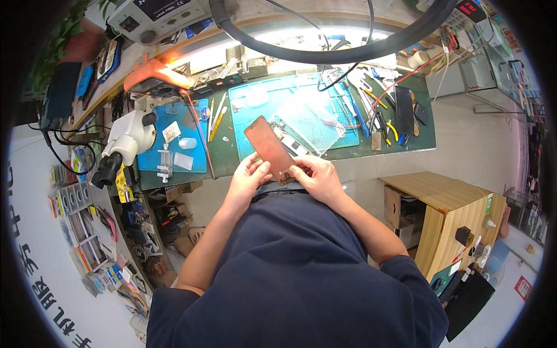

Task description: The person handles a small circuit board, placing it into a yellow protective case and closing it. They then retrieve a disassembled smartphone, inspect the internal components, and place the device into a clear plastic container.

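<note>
A thin reddish-brown phone screen panel [270, 144] is held tilted over the front edge of the workbench, with a small flex cable at its lower end. My right hand [316, 177] grips the lower right side, thumb on the face. At the lower left edge, my left hand [249, 177] has its fingers bent and pressed against the panel. Just behind it, partly hidden by the panel, an opened phone body [296, 145] lies on the blue work mat [243, 104]. A clear plastic tray [319, 124] rests beside that.
A white microscope [130, 136] stands at the left by a smaller blue mat [188, 113] with a small bottle [187, 142]. Pliers [393, 130], tweezers and a dark phone [405, 110] lie at the right. A thick black hose [325, 57] arches over the bench; a wooden cabinet [435, 191] stands right.
</note>
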`<action>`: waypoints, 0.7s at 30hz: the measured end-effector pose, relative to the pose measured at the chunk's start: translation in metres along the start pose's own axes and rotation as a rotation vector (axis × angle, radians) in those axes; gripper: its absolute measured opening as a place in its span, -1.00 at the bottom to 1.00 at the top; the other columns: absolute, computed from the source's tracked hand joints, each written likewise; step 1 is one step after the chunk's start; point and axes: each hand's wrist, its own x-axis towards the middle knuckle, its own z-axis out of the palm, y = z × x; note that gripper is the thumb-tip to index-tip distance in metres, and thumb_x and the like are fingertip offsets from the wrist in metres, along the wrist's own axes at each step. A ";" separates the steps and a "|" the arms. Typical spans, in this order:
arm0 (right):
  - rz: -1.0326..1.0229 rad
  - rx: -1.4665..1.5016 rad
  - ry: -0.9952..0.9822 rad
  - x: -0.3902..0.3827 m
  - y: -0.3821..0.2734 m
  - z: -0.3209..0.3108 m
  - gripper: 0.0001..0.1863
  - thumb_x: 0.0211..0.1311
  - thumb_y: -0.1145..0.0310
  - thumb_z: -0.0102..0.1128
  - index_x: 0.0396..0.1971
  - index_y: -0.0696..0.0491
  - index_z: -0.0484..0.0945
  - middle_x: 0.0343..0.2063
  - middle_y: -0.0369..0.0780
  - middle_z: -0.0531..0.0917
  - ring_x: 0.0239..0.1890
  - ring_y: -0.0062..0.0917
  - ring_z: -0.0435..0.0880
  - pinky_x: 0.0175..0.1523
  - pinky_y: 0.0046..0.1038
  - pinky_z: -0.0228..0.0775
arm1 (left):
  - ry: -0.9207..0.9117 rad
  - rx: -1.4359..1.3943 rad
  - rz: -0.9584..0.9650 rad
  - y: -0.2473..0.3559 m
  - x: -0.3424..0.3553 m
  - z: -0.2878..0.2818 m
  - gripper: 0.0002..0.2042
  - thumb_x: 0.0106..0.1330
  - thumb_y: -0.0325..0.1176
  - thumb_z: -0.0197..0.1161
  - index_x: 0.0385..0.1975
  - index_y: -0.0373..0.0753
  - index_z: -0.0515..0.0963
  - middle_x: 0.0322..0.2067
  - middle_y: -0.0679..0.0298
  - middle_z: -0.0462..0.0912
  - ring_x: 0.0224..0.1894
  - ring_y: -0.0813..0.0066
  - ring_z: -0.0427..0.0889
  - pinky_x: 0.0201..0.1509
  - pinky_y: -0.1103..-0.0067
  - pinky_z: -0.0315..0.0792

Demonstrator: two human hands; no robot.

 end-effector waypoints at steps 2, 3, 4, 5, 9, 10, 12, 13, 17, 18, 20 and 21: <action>-0.142 -0.191 0.014 -0.002 0.003 0.000 -0.79 0.18 0.35 0.29 -0.20 0.07 0.68 -0.38 -0.20 0.70 -0.40 -0.41 0.70 -0.23 -0.42 0.55 | 0.104 -0.091 -0.075 -0.008 0.002 0.002 -0.55 0.44 -0.30 0.22 0.22 -0.33 0.29 0.05 0.16 0.55 0.09 0.50 0.54 0.14 0.50 0.51; -0.260 -0.348 0.002 -0.001 -0.002 -0.002 -0.82 0.15 0.37 0.28 -0.24 0.05 0.69 -0.37 -0.22 0.68 -0.31 -0.32 0.69 -0.17 -0.37 0.55 | 0.073 -0.127 -0.095 -0.012 0.003 0.000 -0.57 0.43 -0.28 0.23 0.19 -0.32 0.31 0.05 0.16 0.53 0.10 0.50 0.52 0.15 0.49 0.50; -0.277 -0.350 -0.024 -0.001 -0.005 -0.003 -0.81 0.13 0.38 0.30 -0.23 0.04 0.69 -0.36 -0.21 0.69 -0.30 -0.31 0.69 -0.15 -0.36 0.55 | 0.042 -0.164 -0.114 -0.014 0.004 -0.002 -0.58 0.42 -0.27 0.24 0.16 -0.30 0.33 0.06 0.17 0.52 0.10 0.49 0.51 0.17 0.48 0.49; -0.294 -0.352 -0.050 -0.001 -0.007 -0.004 -0.80 0.12 0.40 0.31 -0.23 0.04 0.69 -0.36 -0.20 0.69 -0.29 -0.31 0.69 -0.14 -0.36 0.55 | 0.012 -0.200 -0.134 -0.018 0.006 -0.004 -0.60 0.41 -0.25 0.26 0.13 -0.29 0.35 0.06 0.18 0.50 0.11 0.49 0.49 0.18 0.46 0.48; -0.194 -0.286 -0.100 -0.004 0.008 0.001 -0.81 0.18 0.39 0.26 -0.20 0.06 0.67 -0.28 -0.18 0.71 -0.22 -0.25 0.70 -0.10 -0.32 0.54 | 0.030 -0.150 -0.162 -0.035 0.012 -0.015 -0.57 0.38 -0.21 0.30 0.11 -0.28 0.37 0.12 0.16 0.47 0.13 0.43 0.49 0.24 0.43 0.42; -0.125 -0.257 -0.091 -0.005 0.016 0.005 -0.82 0.20 0.38 0.24 -0.21 0.06 0.67 -0.26 -0.18 0.71 -0.20 -0.24 0.70 -0.09 -0.31 0.54 | 0.032 -0.081 -0.170 -0.036 0.014 -0.017 -0.55 0.38 -0.21 0.30 0.13 -0.30 0.36 0.13 0.15 0.46 0.14 0.41 0.49 0.24 0.43 0.42; 0.053 -0.153 -0.014 -0.001 0.029 0.008 -0.73 0.26 0.38 0.21 -0.07 0.10 0.63 -0.23 -0.09 0.72 -0.18 -0.26 0.73 -0.07 -0.36 0.54 | 0.024 -0.002 -0.189 -0.043 0.017 -0.020 -0.51 0.39 -0.22 0.28 0.20 -0.33 0.33 0.15 0.12 0.45 0.16 0.39 0.48 0.24 0.45 0.43; 0.134 -0.115 0.011 0.000 0.035 0.005 -0.73 0.26 0.41 0.21 -0.05 0.12 0.63 -0.26 -0.12 0.73 -0.22 -0.40 0.73 -0.10 -0.42 0.54 | 0.015 0.008 -0.200 -0.048 0.018 -0.021 -0.48 0.40 -0.23 0.28 0.23 -0.35 0.30 0.17 0.10 0.45 0.18 0.38 0.48 0.23 0.45 0.44; 0.194 -0.072 0.197 0.009 0.063 -0.001 -0.71 0.29 0.44 0.18 0.00 0.14 0.61 -0.30 -0.15 0.75 -0.26 -0.58 0.72 -0.12 -0.50 0.52 | 0.013 0.012 -0.254 -0.047 0.019 -0.018 -0.40 0.42 -0.29 0.23 0.33 -0.43 0.16 0.17 -0.01 0.45 0.18 0.31 0.51 0.22 0.44 0.47; 0.184 -0.148 0.231 0.013 0.065 -0.003 -0.71 0.29 0.44 0.17 -0.01 0.14 0.61 -0.29 -0.14 0.75 -0.25 -0.56 0.72 -0.11 -0.49 0.52 | 0.010 0.002 -0.259 -0.047 0.021 -0.018 -0.40 0.42 -0.30 0.23 0.33 -0.43 0.15 0.16 -0.03 0.45 0.17 0.30 0.52 0.22 0.43 0.47; 0.198 -0.202 0.234 0.019 0.069 -0.005 -0.72 0.30 0.41 0.15 -0.02 0.12 0.62 -0.26 -0.10 0.73 -0.21 -0.42 0.71 -0.08 -0.42 0.51 | 0.017 0.010 -0.256 -0.049 0.022 -0.018 -0.43 0.43 -0.30 0.22 0.32 -0.42 0.17 0.14 -0.02 0.48 0.14 0.31 0.54 0.20 0.44 0.49; 0.189 -0.203 0.237 0.022 0.070 -0.005 -0.72 0.29 0.40 0.15 -0.03 0.10 0.62 -0.25 -0.08 0.73 -0.19 -0.31 0.71 -0.06 -0.36 0.50 | 0.019 0.015 -0.253 -0.049 0.023 -0.019 -0.44 0.43 -0.30 0.22 0.31 -0.42 0.18 0.13 -0.01 0.49 0.13 0.31 0.55 0.19 0.44 0.50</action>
